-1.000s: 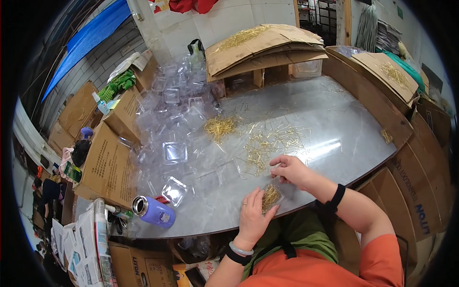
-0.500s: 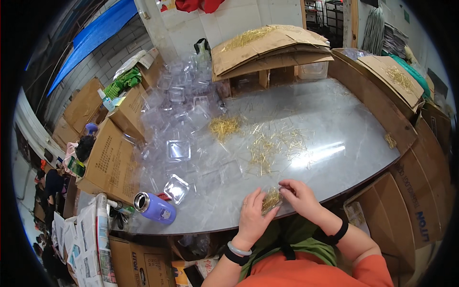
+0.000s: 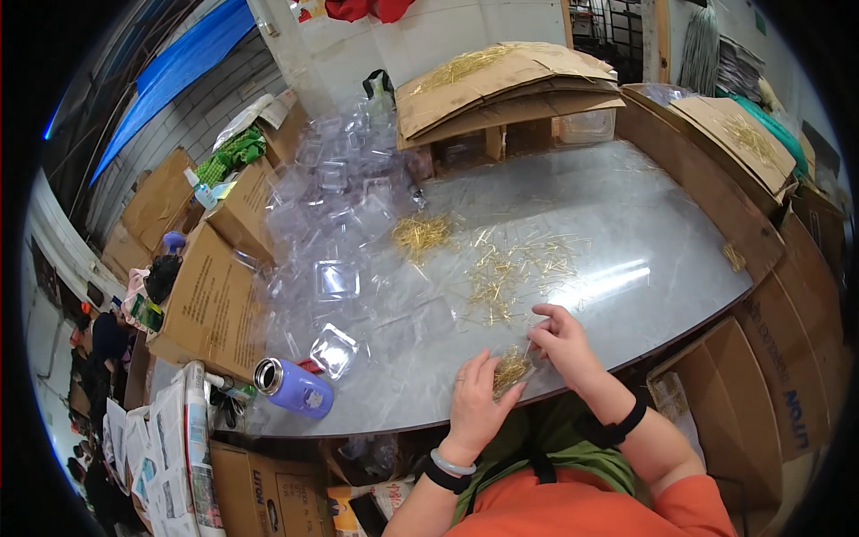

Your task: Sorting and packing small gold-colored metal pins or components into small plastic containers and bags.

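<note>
My left hand (image 3: 477, 394) is closed round a small clear plastic box (image 3: 526, 376) near the table's front edge. Thin gold pins (image 3: 510, 369) fill the box. To its right and a little farther away, my right hand (image 3: 564, 347) has thumb and forefinger drawn together; anything between them is too small to make out. Beyond both hands lies a loose spread of gold pins (image 3: 501, 277). A denser heap of the same pins (image 3: 420, 235) sits to the left of that spread.
Many clear plastic boxes and lids (image 3: 336, 279) cover the table's left side. An uncapped purple bottle (image 3: 300, 389) stands at front left. Cardboard boxes (image 3: 210, 304) line the left edge. A cardboard-topped rack (image 3: 510, 94) stands at the back, and a cardboard wall (image 3: 707, 192) borders the right.
My right hand has moved away from the box, slightly up and to the right. The left hand still holds the box, nearly unmoved.
</note>
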`<state>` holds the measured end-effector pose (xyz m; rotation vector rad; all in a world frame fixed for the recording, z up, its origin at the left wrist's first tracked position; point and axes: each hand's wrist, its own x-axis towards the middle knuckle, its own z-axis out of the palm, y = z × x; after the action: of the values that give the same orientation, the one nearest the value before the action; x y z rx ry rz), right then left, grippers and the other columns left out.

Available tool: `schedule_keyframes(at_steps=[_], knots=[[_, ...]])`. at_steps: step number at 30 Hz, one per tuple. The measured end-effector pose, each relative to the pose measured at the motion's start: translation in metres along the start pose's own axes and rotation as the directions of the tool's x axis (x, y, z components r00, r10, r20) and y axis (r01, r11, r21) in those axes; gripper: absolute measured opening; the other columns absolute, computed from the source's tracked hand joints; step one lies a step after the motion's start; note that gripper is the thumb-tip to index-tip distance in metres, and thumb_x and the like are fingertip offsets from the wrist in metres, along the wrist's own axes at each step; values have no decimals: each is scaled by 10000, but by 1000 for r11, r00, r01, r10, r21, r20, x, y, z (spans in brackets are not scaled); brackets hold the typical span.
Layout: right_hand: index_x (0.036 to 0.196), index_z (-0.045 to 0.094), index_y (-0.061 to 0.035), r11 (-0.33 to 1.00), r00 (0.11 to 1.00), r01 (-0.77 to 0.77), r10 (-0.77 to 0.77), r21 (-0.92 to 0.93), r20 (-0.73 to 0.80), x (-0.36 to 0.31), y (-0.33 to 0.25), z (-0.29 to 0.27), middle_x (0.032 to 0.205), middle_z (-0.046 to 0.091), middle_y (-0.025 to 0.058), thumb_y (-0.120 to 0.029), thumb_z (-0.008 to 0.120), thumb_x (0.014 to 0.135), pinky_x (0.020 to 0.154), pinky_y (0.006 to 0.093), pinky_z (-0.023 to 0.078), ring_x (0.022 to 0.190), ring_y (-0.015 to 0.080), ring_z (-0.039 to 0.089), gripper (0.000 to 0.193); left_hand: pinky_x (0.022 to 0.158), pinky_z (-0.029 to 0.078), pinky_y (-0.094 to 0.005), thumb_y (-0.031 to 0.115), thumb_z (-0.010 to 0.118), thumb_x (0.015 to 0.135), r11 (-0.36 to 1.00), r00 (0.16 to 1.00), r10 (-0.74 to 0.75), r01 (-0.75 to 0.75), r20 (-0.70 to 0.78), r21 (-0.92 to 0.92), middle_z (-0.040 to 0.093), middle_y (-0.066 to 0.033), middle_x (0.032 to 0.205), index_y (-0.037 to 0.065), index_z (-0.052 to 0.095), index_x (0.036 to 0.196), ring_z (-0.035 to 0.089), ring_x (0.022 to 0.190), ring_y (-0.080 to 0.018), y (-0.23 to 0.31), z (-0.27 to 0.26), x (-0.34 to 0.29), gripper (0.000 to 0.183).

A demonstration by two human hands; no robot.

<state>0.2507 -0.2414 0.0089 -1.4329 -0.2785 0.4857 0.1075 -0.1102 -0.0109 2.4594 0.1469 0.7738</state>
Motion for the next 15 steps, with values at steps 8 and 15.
schedule_keyframes(at_steps=[8, 15], knots=[[1069, 717, -28, 828, 921, 343, -389, -444, -15, -50, 17, 8, 1016, 699, 108, -67, 703, 921, 840, 363, 521, 955, 250, 647, 154, 1036, 471, -489, 293, 825, 838, 1000, 1000, -4, 4, -22, 6, 567, -225, 1363, -36, 572, 1290, 554, 1223, -419, 2, 4, 0, 613], [1106, 693, -45, 439, 746, 591, -616, -676, 253, -59, -4, -2, 995, 683, 132, -40, 689, 904, 873, 426, 500, 890, 340, 623, 202, 1027, 481, -474, 284, 839, 826, 1000, 1000, 12, -13, -22, -16, 590, -223, 1347, -21, 587, 1296, 576, 1206, -413, -1, 2, 0, 614]])
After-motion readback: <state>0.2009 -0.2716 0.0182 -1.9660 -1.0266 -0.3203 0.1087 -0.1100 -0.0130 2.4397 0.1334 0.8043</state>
